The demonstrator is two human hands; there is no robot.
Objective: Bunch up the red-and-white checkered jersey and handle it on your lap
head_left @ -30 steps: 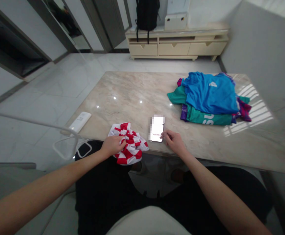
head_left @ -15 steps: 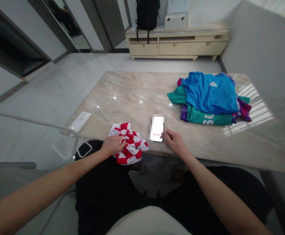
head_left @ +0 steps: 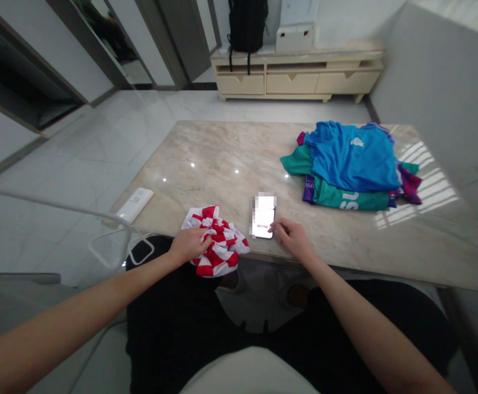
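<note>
Red-and-white checked cloth [head_left: 219, 242] sits crumpled at the desk's [head_left: 222, 158] near edge, grasped by the left hand [head_left: 188, 244]; the right hand [head_left: 292, 238] lies loose, fingertips touching the lit phone [head_left: 263, 215] beside it.

Bright, even daylight fills the room. Sunlight from the right lays slatted stripes of glare on the right edge of the glossy marble table [head_left: 222, 153]. Small white ceiling-light reflections dot its middle. Near the front edge a phone screen [head_left: 263, 216] glows blown-out white and is pixel-blurred. Shadows are faint. The wide lens bends walls and floor lines toward the edges and stretches the bottom corners.
</note>
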